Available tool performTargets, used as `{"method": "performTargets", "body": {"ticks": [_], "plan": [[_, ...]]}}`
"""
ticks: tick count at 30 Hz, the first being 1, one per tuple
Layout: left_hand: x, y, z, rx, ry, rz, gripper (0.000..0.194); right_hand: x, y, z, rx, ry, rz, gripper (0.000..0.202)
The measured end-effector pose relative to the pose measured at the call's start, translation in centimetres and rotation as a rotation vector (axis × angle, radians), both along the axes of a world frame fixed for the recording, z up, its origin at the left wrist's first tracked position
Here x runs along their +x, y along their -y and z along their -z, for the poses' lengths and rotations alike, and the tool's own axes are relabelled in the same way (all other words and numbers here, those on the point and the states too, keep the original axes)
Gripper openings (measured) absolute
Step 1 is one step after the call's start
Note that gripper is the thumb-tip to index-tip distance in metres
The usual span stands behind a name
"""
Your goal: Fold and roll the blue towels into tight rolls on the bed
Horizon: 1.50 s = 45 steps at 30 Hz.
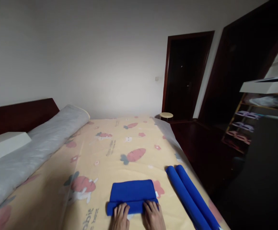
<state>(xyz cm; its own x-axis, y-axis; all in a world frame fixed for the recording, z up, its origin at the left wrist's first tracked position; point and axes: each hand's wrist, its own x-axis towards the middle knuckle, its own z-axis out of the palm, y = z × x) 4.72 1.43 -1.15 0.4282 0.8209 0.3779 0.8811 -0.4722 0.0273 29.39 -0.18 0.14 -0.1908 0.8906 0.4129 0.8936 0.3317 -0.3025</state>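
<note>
A blue cloth (133, 191) lies on the bed in front of me, its near edge rolled or folded over into a thick band. My left hand (121, 215) is on the left part of that band, with its fingers curled over it. Over the right part, my right hand (153, 214) grips in the same way, fingers bent onto the fabric. Both thumbs are mostly hidden. To the right, two long blue rolls (189, 195) lie side by side, apart from my hands.
The bed's yellow sheet (105, 179) has carrot and rabbit prints. A grey rolled quilt or mattress pad (64, 127) and a white box-like object (7, 143) lie on the left. Beyond the bed stand a round stool (166, 115) and a shoe rack (242, 124).
</note>
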Motion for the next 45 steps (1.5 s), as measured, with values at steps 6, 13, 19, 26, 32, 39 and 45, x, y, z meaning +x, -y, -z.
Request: {"method": "performTargets", "body": {"ticks": [6,13,19,26,32,39,45], "plan": [[-3.3,1.4,-3.7,-0.226,-0.003,-0.211,0.053,2.6,1.4,-0.5,-0.112,0.025,0.073,0.044],[-3.4,-0.1,-4.7,-0.312,-0.052,-0.321,0.055,1.5,-0.1,-2.2,-0.130,0.028,0.138,0.045],[-2.7,-0.2,-5.9,-0.353,-0.013,-0.312,0.052,0.7,0.4,-5.6,-0.186,0.026,0.165,0.029],[-2.1,-0.2,-7.2,-0.420,-0.089,-0.409,0.052,-0.1,0.0,-7.0,-0.245,0.052,0.218,0.032],[-0.3,-0.9,-5.0,-0.328,-0.113,-0.456,0.056,-1.5,-1.1,-4.6,-0.156,0.041,0.249,0.050],[2.9,1.8,-4.4,-0.276,-0.107,-0.081,0.061,-4.5,0.8,-2.7,-0.039,0.065,-0.256,0.068],[-1.6,2.2,-7.1,-0.362,-0.109,-0.153,0.062,0.2,1.3,-1.6,-0.068,0.082,-0.118,0.065]]}}
